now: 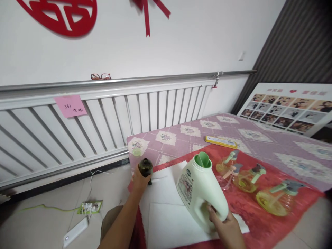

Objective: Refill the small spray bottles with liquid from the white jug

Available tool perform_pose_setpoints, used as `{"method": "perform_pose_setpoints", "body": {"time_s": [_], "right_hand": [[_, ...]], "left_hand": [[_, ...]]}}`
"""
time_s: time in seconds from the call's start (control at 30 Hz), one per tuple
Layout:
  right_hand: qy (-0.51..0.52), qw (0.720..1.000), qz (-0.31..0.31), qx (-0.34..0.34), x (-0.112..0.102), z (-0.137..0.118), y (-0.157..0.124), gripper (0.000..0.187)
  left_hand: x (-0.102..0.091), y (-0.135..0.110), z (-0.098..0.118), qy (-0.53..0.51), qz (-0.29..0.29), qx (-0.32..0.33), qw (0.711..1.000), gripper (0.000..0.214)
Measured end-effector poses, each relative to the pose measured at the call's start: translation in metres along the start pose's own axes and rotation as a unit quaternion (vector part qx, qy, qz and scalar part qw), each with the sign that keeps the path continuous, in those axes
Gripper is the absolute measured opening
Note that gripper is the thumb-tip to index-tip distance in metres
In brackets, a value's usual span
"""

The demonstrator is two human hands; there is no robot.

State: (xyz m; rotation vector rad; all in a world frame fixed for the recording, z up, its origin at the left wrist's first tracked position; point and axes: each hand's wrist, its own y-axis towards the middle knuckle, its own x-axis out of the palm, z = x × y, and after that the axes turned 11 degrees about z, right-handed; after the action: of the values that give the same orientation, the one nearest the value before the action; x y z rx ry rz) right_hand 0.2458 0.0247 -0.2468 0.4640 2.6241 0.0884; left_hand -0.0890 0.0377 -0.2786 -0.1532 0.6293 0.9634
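Note:
My right hand (225, 226) is closed round the handle of a pale green detergent jug (199, 190), which is tilted with its open green spout pointing up and away. My left hand (140, 180) grips a small dark bottle (145, 167) standing on the near left edge of the bed. Both rest over white sheets (166, 207) laid on a red cloth (269, 224). A small green cap (136, 151) lies on the bed's corner, apart from both hands.
Three clear pump bottles with yellow liquid (275, 199) lie on the red cloth to the right. A yellow flat case (221, 141) lies further back. A radiator (77, 131) lines the wall. A power strip (89, 207) and white power bank (75, 231) are on the floor.

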Motion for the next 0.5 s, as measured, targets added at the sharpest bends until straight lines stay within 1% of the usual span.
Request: {"method": "perform_pose_setpoints", "body": {"time_s": [0.13, 0.3, 0.4, 0.5], "right_hand": [[0.009, 1.000, 0.006, -0.010, 0.000, 0.000, -0.001, 0.029], [0.021, 1.000, 0.006, -0.017, 0.000, -0.001, -0.001, 0.030], [0.024, 1.000, 0.006, -0.008, 0.000, -0.002, -0.001, 0.031], [0.039, 0.999, 0.008, -0.009, 0.002, -0.002, -0.001, 0.034]], "left_hand": [[-0.001, -0.011, -0.003, 0.045, -0.010, 0.010, 0.999, 0.088], [0.005, -0.024, -0.010, 0.077, -0.016, 0.021, 0.997, 0.086], [0.008, -0.029, -0.011, 0.088, -0.018, 0.019, 0.996, 0.085], [0.008, -0.030, -0.010, 0.096, -0.019, 0.012, 0.995, 0.089]]}}
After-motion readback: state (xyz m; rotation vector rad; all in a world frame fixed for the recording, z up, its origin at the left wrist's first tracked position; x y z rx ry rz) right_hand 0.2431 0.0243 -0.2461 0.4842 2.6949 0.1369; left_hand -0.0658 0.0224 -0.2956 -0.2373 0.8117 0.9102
